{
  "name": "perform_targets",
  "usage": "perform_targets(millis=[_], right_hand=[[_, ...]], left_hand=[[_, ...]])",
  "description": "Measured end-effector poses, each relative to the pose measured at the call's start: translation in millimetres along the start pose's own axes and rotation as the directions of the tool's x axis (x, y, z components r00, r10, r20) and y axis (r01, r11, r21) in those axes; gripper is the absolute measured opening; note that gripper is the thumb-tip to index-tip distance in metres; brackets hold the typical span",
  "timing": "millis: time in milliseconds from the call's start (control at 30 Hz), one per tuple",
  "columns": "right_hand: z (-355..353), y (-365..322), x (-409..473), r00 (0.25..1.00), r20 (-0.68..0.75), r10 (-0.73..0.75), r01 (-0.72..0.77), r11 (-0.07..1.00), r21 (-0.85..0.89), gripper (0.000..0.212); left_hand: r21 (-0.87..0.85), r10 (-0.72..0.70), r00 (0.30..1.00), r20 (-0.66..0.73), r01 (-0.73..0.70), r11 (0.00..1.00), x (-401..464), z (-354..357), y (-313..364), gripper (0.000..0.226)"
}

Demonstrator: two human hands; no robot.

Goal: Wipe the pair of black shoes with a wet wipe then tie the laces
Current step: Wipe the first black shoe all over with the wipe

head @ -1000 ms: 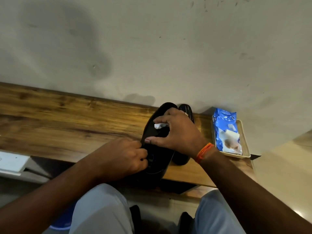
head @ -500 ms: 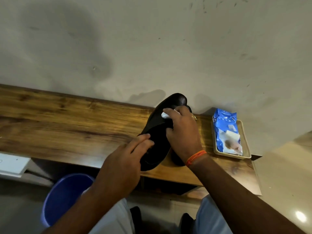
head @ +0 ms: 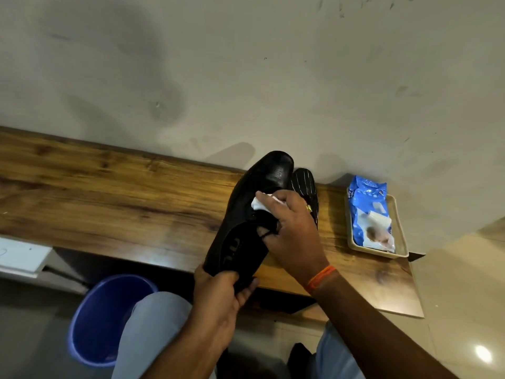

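A black lace-up shoe is tilted up off the wooden shelf, toe pointing at the wall. My left hand grips its heel from below. My right hand presses a white wet wipe against the upper near the laces, whose loose ends hang under my fingers. The second black shoe lies on its side behind the first, its ribbed sole facing me, mostly hidden by my right hand.
A blue pack of wet wipes lies in a beige tray at the shelf's right end. A blue bucket stands on the floor below the shelf. A white box sits at the left edge. The wall is close behind.
The shoe has been lifted and tilted toe-up. My left hand slid from the shoe's side down to its heel. My right hand with the wipe moved over the upper.
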State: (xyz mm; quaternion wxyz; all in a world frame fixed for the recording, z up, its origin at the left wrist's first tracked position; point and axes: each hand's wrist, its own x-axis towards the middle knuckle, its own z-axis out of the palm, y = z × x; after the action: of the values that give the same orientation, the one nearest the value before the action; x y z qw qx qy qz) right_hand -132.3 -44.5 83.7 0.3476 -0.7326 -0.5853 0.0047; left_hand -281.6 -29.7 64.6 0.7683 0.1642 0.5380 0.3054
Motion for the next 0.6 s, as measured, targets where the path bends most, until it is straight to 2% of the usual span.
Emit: perform_targets(millis=[100,200,300,400,500,600], right_hand=[[-5,6,1,0.994,0.107,-0.005,-0.006,0.995,0.095,0.061],[-3,9,6,1.0,0.003,0.03,-0.03,0.993,0.11,0.041],[-7,16,14,0.993,-0.067,0.1,-0.088,0.984,0.152,0.034],[-26,29,29,0.958,-0.15,0.246,-0.217,0.958,0.186,0.034],[-44,39,46,0.951,-0.14,0.277,-0.244,0.945,0.216,0.04],[-54,33,59,0.953,-0.123,0.277,-0.246,0.944,0.22,0.033]], left_hand=[[0.098,0.122,0.992,-0.043,-0.117,0.988,4,-7,4,0.064],[0.169,0.213,0.976,-0.035,-0.205,0.964,4,-9,12,0.076],[0.153,0.248,0.968,-0.047,-0.238,0.959,5,-10,14,0.089],[0.158,0.285,0.957,-0.058,-0.273,0.949,0,-11,14,0.087],[0.174,0.349,0.934,-0.074,-0.332,0.927,0,-8,12,0.076],[0.226,0.411,0.908,-0.083,-0.384,0.895,4,-9,12,0.074]])
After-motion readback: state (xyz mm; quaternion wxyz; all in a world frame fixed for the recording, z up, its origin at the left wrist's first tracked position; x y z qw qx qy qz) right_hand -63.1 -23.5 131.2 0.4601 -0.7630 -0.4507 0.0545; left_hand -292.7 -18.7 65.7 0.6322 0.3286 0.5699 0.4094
